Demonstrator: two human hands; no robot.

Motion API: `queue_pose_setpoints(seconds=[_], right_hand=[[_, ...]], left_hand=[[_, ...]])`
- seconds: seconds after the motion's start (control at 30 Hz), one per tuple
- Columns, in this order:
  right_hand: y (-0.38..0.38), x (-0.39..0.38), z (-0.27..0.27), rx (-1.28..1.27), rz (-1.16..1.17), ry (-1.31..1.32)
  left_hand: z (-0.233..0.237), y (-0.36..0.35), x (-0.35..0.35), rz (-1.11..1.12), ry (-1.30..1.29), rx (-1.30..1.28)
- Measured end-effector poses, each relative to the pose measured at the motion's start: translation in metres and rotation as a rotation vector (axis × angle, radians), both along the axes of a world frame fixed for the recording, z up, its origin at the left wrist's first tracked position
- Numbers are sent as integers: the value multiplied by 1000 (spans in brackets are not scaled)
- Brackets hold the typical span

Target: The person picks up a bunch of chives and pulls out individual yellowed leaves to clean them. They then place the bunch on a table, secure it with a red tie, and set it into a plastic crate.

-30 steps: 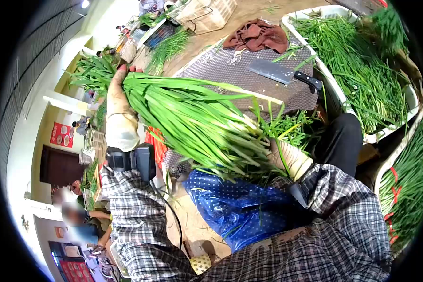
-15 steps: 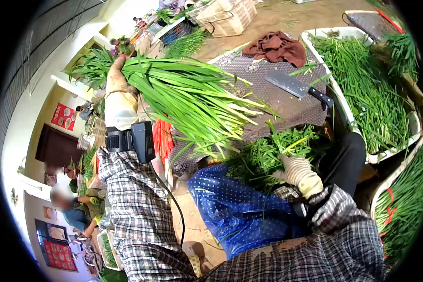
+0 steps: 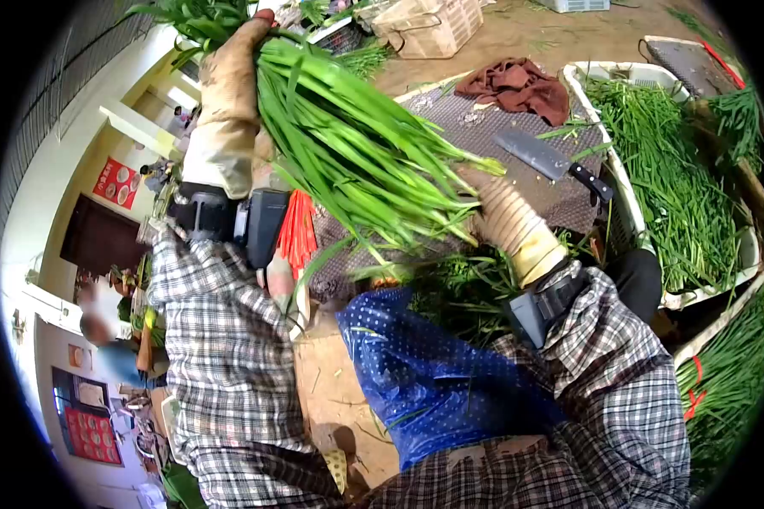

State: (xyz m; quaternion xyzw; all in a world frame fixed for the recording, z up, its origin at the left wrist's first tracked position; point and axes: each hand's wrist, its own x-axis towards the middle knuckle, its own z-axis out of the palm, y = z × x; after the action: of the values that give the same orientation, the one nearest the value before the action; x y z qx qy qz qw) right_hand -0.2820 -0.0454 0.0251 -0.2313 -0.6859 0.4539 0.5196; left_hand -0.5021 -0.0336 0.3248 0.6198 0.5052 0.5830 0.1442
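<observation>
My left hand (image 3: 232,81), in a soiled work glove, is closed around the leafy end of a large bunch of garlic chives (image 3: 356,144). The pale stem ends fan out to the right over a patterned work surface (image 3: 450,119). Right at those ends is my right hand (image 3: 509,212), in a striped glove; its fingers are blurred and partly hidden by the stems. Loose green trimmings (image 3: 458,293) lie below it, beside the blue dotted plastic (image 3: 450,382) on my lap.
A cleaver (image 3: 552,161) and a crumpled brown cloth (image 3: 518,89) rest on the work surface. To the right stands a white crate (image 3: 624,182) full of greens. Red strips (image 3: 297,233) hang at the surface's left edge. Another person (image 3: 127,356) sits at the far left.
My right hand has risen from the loose trimmings to the stem ends of the bunch. My left hand has moved up and slightly right, still gripping the chives.
</observation>
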Motion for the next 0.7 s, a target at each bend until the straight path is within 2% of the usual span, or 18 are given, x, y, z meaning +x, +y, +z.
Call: queue_pose_setpoints(seconds=[0.03, 0.1, 0.13, 0.17, 0.23, 0.27, 0.3, 0.37, 0.4, 0.47, 0.5, 0.53, 0.6, 0.63, 0.7], right_hand=[[0, 1, -10, 74, -89, 17], [-25, 24, 27, -580, -73, -46], [-15, 22, -26, -236, -27, -8], [-23, 35, -41, -389, -8, -28], [-50, 53, -63, -647, -175, -370], [-68, 55, -53, -553, -92, -920], [-81, 55, -36, -411, 1, -1454], [-110, 60, -21, -339, 35, -1457], [-116, 58, -5, -383, -9, -1280], [-128, 45, 9, -165, -18, -711], [-129, 36, 36, -280, 264, -362], [-128, 20, 31, -625, 486, -29], [-103, -18, 37, -738, 734, 164], [-102, -33, 37, -705, 862, 609], [-80, -55, 65, -807, 1020, 938]], left_hand=[[-6, 9, -7, -40, 14, 133], [-6, 9, -4, 163, -78, 109], [-3, 20, -20, 169, -84, 106], [3, 40, -51, 228, -100, 74], [0, 65, -95, 346, -130, -9], [3, 55, -92, 478, -176, -83], [10, 66, -118, 350, -147, -99], [14, 65, -135, 404, 128, -54], [20, 91, -184, 316, 340, -32], [19, 76, -156, 349, 79, -113], [17, 70, -140, 343, -33, -132], [16, 65, -130, 333, -111, -142], [12, 57, -113, 302, -209, -138], [10, 53, -105, 283, -255, -130], [5, 49, -94, 241, -329, -128]])
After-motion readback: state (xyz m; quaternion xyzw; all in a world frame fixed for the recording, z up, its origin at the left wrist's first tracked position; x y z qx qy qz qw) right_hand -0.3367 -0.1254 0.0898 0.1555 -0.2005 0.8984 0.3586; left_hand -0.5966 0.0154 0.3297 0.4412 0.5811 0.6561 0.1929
